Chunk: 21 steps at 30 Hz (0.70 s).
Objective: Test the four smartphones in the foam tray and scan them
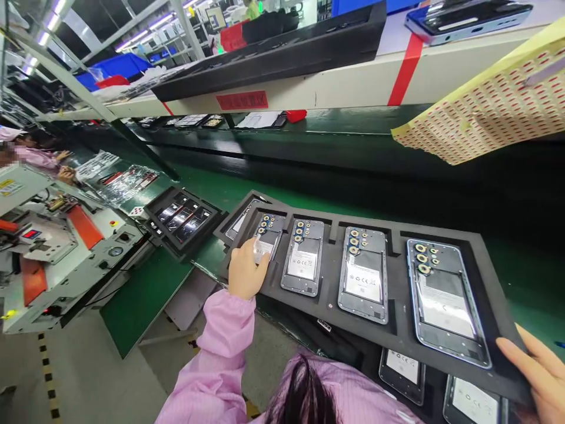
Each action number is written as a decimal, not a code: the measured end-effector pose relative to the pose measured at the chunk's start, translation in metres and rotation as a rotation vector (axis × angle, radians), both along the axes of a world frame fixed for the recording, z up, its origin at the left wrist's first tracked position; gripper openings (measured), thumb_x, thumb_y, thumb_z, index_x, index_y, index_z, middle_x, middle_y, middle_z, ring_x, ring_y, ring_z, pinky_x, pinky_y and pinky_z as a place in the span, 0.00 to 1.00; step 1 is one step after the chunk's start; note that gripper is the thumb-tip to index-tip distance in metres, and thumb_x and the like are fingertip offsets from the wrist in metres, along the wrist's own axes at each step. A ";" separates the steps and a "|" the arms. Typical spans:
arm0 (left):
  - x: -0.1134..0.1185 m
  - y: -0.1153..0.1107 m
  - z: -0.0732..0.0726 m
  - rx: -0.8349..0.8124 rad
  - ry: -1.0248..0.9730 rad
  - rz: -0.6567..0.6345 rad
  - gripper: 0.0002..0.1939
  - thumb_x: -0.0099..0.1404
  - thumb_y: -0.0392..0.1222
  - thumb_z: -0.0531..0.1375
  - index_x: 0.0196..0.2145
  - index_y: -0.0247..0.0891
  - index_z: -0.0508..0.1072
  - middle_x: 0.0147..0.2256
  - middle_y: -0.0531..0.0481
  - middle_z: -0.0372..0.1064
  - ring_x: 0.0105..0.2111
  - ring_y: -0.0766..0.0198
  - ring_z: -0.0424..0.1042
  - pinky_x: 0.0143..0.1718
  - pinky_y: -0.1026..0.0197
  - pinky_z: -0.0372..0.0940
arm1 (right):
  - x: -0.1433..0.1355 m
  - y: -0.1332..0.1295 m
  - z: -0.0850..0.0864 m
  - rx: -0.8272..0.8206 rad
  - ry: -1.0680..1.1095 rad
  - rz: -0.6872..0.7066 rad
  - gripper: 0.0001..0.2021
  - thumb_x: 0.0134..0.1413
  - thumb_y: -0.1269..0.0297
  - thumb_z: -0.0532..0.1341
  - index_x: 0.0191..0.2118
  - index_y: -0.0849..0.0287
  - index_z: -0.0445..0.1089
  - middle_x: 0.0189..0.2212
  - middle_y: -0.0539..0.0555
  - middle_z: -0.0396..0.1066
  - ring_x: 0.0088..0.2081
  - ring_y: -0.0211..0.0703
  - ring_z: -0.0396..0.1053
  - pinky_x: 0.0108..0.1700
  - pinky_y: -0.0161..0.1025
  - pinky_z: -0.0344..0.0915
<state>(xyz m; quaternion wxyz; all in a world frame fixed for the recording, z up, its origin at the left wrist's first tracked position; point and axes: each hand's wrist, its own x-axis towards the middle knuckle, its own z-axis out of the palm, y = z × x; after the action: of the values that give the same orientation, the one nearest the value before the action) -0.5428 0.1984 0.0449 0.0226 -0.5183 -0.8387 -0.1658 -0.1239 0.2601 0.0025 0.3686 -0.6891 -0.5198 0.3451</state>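
Note:
A black foam tray (401, 318) holds a row of several open-backed phones, with round camera rings and white battery labels showing. My left hand (248, 268) is at the tray's left end, thumb and fingers closed on the lower part of the leftmost phone (274, 227). At the opposite end, my right hand (536, 362) grips the tray's corner, its thumb on top and other fingers partly hidden. Between them lie a second phone (303, 259), a third phone (362, 277) and, nearest my right hand, a blue-edged phone (445, 300).
More phones (402, 374) lie beneath the tray's front edge. Another black tray (183, 221) sits on the green bench to the left, near a machine (83, 235). A shelf (326, 91) spans above, with a yellow sticker sheet (485, 112) hanging. A person in pink (37, 156) is far left.

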 end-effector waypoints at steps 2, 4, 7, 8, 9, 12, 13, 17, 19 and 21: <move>-0.002 0.000 0.002 -0.005 -0.002 0.006 0.21 0.61 0.48 0.50 0.50 0.37 0.63 0.47 0.41 0.67 0.44 0.51 0.67 0.46 0.50 0.60 | -0.004 -0.003 0.005 -0.031 -0.014 -0.003 0.11 0.19 0.53 0.66 0.19 0.47 0.68 0.39 0.55 0.72 0.51 0.65 0.63 0.52 0.58 0.61; -0.006 0.001 0.004 -0.021 -0.012 0.005 0.22 0.61 0.49 0.50 0.50 0.36 0.63 0.48 0.41 0.67 0.45 0.50 0.66 0.47 0.49 0.59 | -0.012 -0.007 0.011 -0.065 0.043 -0.062 0.12 0.26 0.51 0.64 0.23 0.48 0.70 0.40 0.55 0.72 0.52 0.62 0.62 0.51 0.55 0.63; -0.005 0.003 0.006 -0.045 -0.032 0.017 0.22 0.61 0.49 0.50 0.49 0.36 0.63 0.49 0.39 0.65 0.48 0.48 0.64 0.50 0.45 0.58 | -0.027 -0.014 0.015 -0.145 0.279 -0.176 0.17 0.35 0.49 0.62 0.35 0.50 0.72 0.43 0.54 0.71 0.51 0.59 0.64 0.49 0.52 0.66; 0.001 0.002 0.007 -0.035 -0.025 0.029 0.22 0.61 0.49 0.50 0.50 0.36 0.63 0.51 0.38 0.64 0.50 0.46 0.63 0.51 0.43 0.57 | -0.031 -0.017 0.015 -0.166 0.338 -0.190 0.20 0.36 0.49 0.62 0.39 0.50 0.71 0.45 0.54 0.71 0.51 0.59 0.64 0.51 0.51 0.65; 0.009 0.002 0.009 -0.013 -0.009 0.028 0.22 0.61 0.50 0.50 0.50 0.37 0.63 0.53 0.37 0.61 0.52 0.45 0.61 0.52 0.41 0.55 | -0.033 -0.019 0.014 -0.180 0.374 -0.186 0.23 0.36 0.49 0.63 0.42 0.51 0.70 0.46 0.53 0.70 0.52 0.58 0.64 0.53 0.51 0.62; 0.049 -0.001 0.015 0.073 -0.004 -0.155 0.23 0.60 0.50 0.53 0.52 0.40 0.62 0.58 0.39 0.54 0.58 0.44 0.53 0.55 0.38 0.50 | -0.034 -0.028 0.007 -0.144 0.408 -0.163 0.28 0.40 0.49 0.63 0.50 0.52 0.66 0.51 0.51 0.67 0.55 0.53 0.61 0.59 0.48 0.54; 0.065 -0.002 0.018 0.081 -0.045 -0.272 0.23 0.61 0.49 0.53 0.53 0.41 0.61 0.59 0.41 0.53 0.59 0.46 0.52 0.56 0.40 0.50 | -0.033 -0.031 0.004 -0.118 0.412 -0.142 0.29 0.42 0.50 0.62 0.52 0.52 0.65 0.52 0.51 0.66 0.56 0.52 0.59 0.61 0.47 0.51; 0.119 0.004 0.032 0.004 -0.291 -0.573 0.21 0.63 0.47 0.50 0.53 0.41 0.62 0.59 0.43 0.53 0.59 0.55 0.52 0.57 0.48 0.54 | -0.024 -0.047 -0.008 -0.045 0.428 -0.071 0.27 0.47 0.51 0.60 0.54 0.52 0.63 0.55 0.51 0.63 0.59 0.49 0.55 0.62 0.50 0.47; 0.132 0.011 0.039 -0.045 -0.379 -0.557 0.21 0.64 0.48 0.49 0.53 0.40 0.61 0.60 0.43 0.51 0.60 0.56 0.51 0.59 0.48 0.52 | -0.016 -0.055 -0.009 -0.052 0.469 -0.077 0.24 0.48 0.50 0.59 0.52 0.52 0.66 0.55 0.53 0.63 0.58 0.49 0.57 0.59 0.50 0.52; 0.135 0.020 0.042 -0.107 -0.460 -0.513 0.23 0.64 0.48 0.48 0.54 0.39 0.60 0.61 0.43 0.48 0.61 0.56 0.48 0.60 0.48 0.49 | -0.004 -0.065 -0.007 -0.061 0.517 -0.130 0.23 0.47 0.48 0.59 0.47 0.54 0.69 0.53 0.56 0.65 0.55 0.51 0.60 0.54 0.49 0.60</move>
<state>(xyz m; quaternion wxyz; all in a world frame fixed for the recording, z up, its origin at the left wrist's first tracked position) -0.4075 0.2182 0.0871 -0.2366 -0.6618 -0.6716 -0.2344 -0.1280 0.1955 -0.0044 0.4894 -0.6209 -0.3524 0.5008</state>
